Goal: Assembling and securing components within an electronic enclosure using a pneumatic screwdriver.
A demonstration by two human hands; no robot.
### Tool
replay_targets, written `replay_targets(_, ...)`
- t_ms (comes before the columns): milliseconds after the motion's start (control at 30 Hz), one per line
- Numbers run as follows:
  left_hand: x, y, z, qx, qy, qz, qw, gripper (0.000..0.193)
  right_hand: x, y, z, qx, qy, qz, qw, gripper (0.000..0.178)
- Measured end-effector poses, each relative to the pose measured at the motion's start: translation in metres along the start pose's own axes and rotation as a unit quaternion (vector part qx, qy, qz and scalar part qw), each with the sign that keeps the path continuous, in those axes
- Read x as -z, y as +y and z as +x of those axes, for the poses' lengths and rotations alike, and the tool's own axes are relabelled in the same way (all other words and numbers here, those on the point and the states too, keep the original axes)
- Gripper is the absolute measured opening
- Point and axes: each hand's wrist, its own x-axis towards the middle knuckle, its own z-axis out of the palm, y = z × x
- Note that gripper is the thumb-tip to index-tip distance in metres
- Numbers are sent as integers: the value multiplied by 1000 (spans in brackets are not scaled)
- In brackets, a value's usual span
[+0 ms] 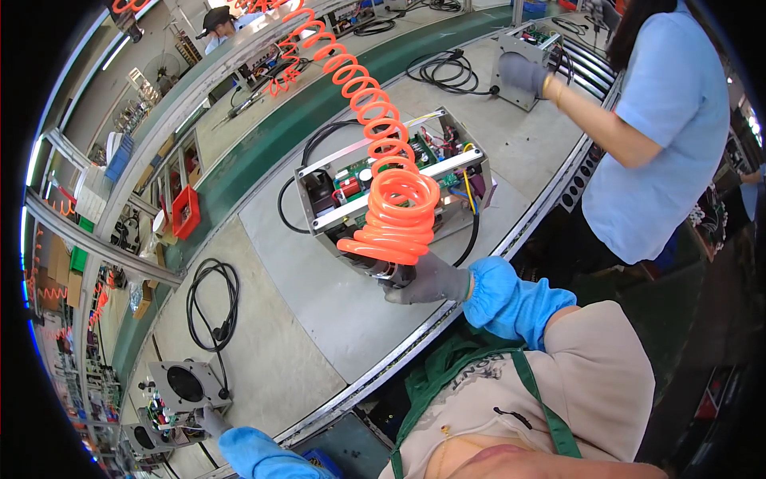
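Note:
My right hand [435, 281], in a grey glove, is closed around a dark air screwdriver [396, 275]. An orange coiled hose [403, 199] runs up from the tool and hides much of it. Just beyond lies an open metal chassis [311, 195] with a green circuit board, wires and silver rails across its top. Far to the left, my gloved left hand [211, 421] grips the edge of a grey metal fan unit [185, 383] with a round black fan opening. Its fingers are partly hidden by the unit. Wires and small parts show on that unit's side.
A coiled black cable [214, 307] lies on the grey work surface [279, 319]. A co-worker [670, 128] at the right reaches a gloved hand to another metal unit [519, 76]. A red bin [186, 213] stands beyond the green strip, beside a metal frame [104, 247].

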Motion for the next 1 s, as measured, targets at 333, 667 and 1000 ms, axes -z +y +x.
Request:
replay_targets(333,-22,-8,-40,-91,-60,-12,994,46,30,-30,-6,-54,19,54,997,26)
replay_targets(667,-71,21,-126,-129,-105,90,982,69,44,-62,-13,-49,55,166,983,43)
replay_targets(1000,-100,45,-186,-95,-183,85,975,46,24,-71,-16,-11,73,201,977,46)
